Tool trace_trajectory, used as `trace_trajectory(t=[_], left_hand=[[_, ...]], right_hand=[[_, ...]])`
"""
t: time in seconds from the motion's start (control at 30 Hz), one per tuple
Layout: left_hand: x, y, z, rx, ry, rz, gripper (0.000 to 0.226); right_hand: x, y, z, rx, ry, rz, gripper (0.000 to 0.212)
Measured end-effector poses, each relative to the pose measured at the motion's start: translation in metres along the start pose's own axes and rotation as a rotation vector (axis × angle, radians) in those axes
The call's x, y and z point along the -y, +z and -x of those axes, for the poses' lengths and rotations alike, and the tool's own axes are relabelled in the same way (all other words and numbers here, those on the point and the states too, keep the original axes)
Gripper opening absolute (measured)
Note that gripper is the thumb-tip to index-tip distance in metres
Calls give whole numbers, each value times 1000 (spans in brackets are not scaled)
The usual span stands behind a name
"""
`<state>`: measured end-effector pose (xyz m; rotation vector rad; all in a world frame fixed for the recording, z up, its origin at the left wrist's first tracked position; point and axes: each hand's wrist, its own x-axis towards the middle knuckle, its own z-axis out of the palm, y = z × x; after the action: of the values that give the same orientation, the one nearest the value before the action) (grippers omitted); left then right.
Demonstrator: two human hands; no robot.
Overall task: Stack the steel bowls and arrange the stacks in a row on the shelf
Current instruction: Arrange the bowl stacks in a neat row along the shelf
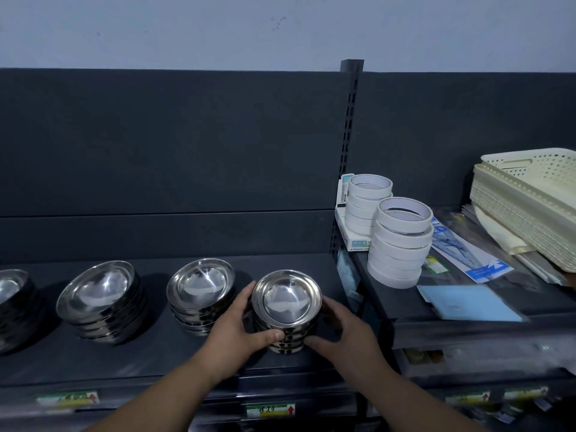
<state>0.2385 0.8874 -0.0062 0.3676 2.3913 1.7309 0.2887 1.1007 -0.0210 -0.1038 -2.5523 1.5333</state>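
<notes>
Fingers [271,335]: both sets are curled round the rightmost bowl stack [286,302], thumbs on the near side and the rest wrapped round the sides.
Left hand [237,325]: grips the stack's left flank, with the thumb pressed on the lower bowls at the front.
Right hand [339,335]: holds the right flank. The thumb tip is low on the front and the fingers reach round the far side.
Held stack: several steel bowls nested, open side up, toward the right end of the dark shelf [156,353]. Honestly can't tell if the bottom bowl is touching the shelf or just off it.
Second stack [201,283]: just left of the held one, a bit further back, close to the left hand's fingers.
Third stack [99,289]: further left, leaning a little.
Fourth stack [12,285]: at the left edge, cut off by the frame.
Next bay: two piles of white tape rolls [400,241], cream plastic baskets [530,201] nested together, and a blue sheet [467,302] lying flat.
Shelf front: price labels [269,410] — too blurry to read.
</notes>
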Motion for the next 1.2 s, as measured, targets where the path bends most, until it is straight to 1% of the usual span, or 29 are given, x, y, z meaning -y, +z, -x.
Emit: trace_trajectory(t=[0.07,0.17,0.2,0.23,0.3,0.43,0.67,0.87,0.93,1.03,1.1,1.2], left_hand=[[4,-1,1,-2,-10,11,112],[15,1,8,6,-47,21,131],[20,4,11,13,-60,41,132],[26,7,13,18,-73,64,126],[31,14,16,13,-84,84,108],[33,22,9,-26,-72,74,90],[34,25,-7,-17,-95,21,96],[34,26,0,-57,-113,-43,97],[32,25,7,-79,-132,-126,95],[26,24,23,-100,-153,-396,85],[27,21,33,-88,-151,-533,75],[27,14,49,-103,-145,-654,66]], right_hand=[[-1,1,-1,4,11,7,74],[-4,1,1,63,66,28,82],[-5,2,2,89,85,46,84],[-6,3,3,109,97,68,86],[-8,5,4,130,100,108,87],[-6,5,2,133,92,135,81],[-4,0,-3,141,94,157,82],[-7,-3,-2,172,95,194,83],[-9,-3,-1,194,105,248,77],[-11,-3,6,275,120,426,66],[-10,-2,11,315,102,512,65],[-4,2,20,347,54,567,65]])
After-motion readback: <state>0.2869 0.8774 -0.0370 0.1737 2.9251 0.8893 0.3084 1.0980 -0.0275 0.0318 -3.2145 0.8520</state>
